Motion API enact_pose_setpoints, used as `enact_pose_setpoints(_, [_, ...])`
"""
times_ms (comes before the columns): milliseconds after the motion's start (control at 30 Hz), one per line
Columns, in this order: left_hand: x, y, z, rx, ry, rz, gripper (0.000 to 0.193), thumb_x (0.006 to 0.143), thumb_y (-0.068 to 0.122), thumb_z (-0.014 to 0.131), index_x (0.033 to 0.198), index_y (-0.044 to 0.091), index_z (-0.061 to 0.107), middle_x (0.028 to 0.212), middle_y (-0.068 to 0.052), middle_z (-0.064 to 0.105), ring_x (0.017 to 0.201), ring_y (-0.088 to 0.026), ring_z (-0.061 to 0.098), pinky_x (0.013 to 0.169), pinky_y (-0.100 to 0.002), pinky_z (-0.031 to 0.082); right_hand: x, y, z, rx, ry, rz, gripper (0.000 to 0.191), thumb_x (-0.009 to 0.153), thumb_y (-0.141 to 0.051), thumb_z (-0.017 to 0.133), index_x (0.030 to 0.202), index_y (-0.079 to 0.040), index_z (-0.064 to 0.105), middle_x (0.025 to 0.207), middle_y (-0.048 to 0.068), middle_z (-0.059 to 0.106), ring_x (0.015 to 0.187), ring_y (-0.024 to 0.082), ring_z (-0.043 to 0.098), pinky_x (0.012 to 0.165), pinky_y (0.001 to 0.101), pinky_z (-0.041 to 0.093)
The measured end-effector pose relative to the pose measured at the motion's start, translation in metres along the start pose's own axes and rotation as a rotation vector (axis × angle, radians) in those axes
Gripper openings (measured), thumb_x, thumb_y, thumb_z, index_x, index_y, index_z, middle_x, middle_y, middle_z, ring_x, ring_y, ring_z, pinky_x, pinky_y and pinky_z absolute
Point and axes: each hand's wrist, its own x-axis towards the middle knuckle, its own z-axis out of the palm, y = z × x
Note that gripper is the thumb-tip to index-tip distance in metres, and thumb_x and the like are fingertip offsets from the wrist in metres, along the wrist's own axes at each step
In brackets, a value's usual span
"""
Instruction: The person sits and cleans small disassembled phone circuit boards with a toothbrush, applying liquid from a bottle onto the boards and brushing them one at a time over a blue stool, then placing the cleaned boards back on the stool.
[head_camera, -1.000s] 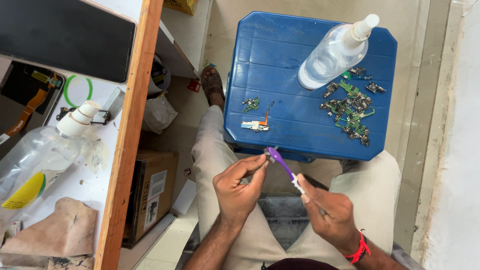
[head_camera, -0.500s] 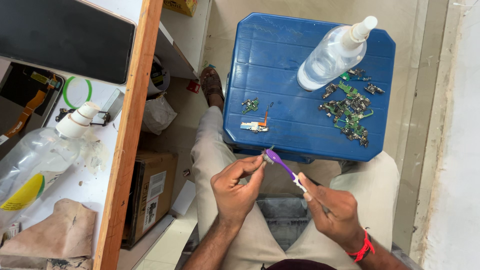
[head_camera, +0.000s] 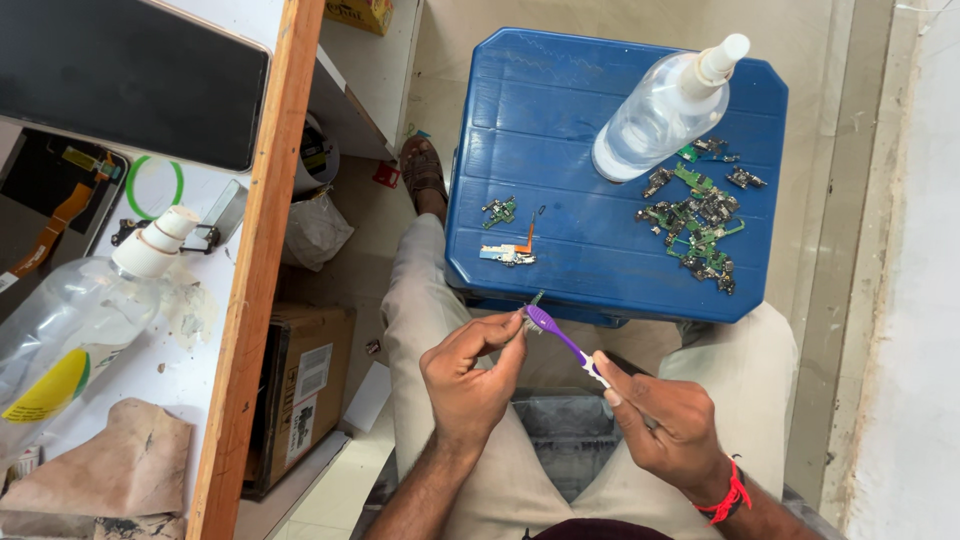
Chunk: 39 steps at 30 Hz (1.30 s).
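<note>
Pinching a tiny part (head_camera: 533, 303) in the left hand (head_camera: 468, 375) while the right hand (head_camera: 668, 425) grips a purple toothbrush (head_camera: 562, 338), hard scrubbing could flick that part to the floor.

Person: 2 bare hands, left hand (head_camera: 468, 385) and right hand (head_camera: 665, 425). Red thread band (head_camera: 728, 497) on right wrist. Beige trousers (head_camera: 440, 300). Brown sandal (head_camera: 422, 168) on one foot.
</note>
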Motion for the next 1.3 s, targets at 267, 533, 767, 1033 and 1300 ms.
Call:
enact_pose_setpoints(267, [0.002, -0.002, -0.002, -0.009, -0.019, -0.017, 0.011, 0.086, -0.004, 0.076, 0.095, 0.0, 0.077, 0.097, -0.009, 0.081, 0.087, -0.012, 0.078, 0.076, -0.024, 0.063, 0.004, -0.002, -0.002, 0.024, -0.029, -0.032, 0.035, 0.088, -0.002, 0.069, 0.123, -0.002, 0.071, 0.084, 0.009, 0.077, 0.053, 0.01, 0.065, 0.051, 0.0258, 0.05])
enact_pose_setpoints(533, [0.003, 0.001, -0.001, -0.064, -0.03, -0.038, 0.01, 0.086, -0.006, 0.076, 0.095, 0.0, 0.077, 0.096, -0.01, 0.081, 0.088, -0.012, 0.077, 0.076, -0.024, 0.063, 0.003, 0.003, -0.006, -0.003, 0.021, -0.016, 0.037, 0.086, 0.001, 0.069, 0.123, -0.002, 0.072, 0.062, 0.004, 0.064, 0.045, 0.011, 0.054, 0.047, 0.0277, 0.043])
enact_pose_setpoints(767, [0.004, 0.0, -0.004, -0.027, -0.034, 0.015, 0.01, 0.086, -0.006, 0.077, 0.094, 0.0, 0.077, 0.097, -0.011, 0.08, 0.089, -0.013, 0.078, 0.078, -0.024, 0.063, 0.006, -0.002, -0.006, -0.032, -0.019, 0.009, 0.038, 0.085, 0.001, 0.07, 0.122, -0.002, 0.072, 0.064, 0.004, 0.068, 0.044, 0.011, 0.057, 0.046, 0.0279, 0.044])
enact_pose_setpoints(1033, [0.006, -0.001, -0.005, 0.001, -0.036, 0.006, 0.011, 0.086, -0.005, 0.076, 0.095, 0.0, 0.078, 0.097, -0.01, 0.081, 0.089, -0.013, 0.078, 0.076, -0.024, 0.063, 0.006, -0.002, -0.008, -0.009, -0.051, 0.007, 0.037, 0.086, -0.002, 0.071, 0.123, -0.002, 0.073, 0.064, 0.005, 0.068, 0.046, 0.011, 0.059, 0.047, 0.0283, 0.046])
enact_pose_setpoints(1300, [0.007, 0.0, -0.005, -0.02, -0.029, -0.016, 0.011, 0.086, -0.005, 0.076, 0.095, 0.0, 0.078, 0.097, -0.01, 0.081, 0.088, -0.013, 0.077, 0.077, -0.024, 0.062, 0.005, 0.006, -0.011, 0.029, -0.004, -0.001, 0.037, 0.087, -0.001, 0.07, 0.124, -0.003, 0.072, 0.069, 0.007, 0.071, 0.047, 0.011, 0.057, 0.048, 0.0268, 0.045])
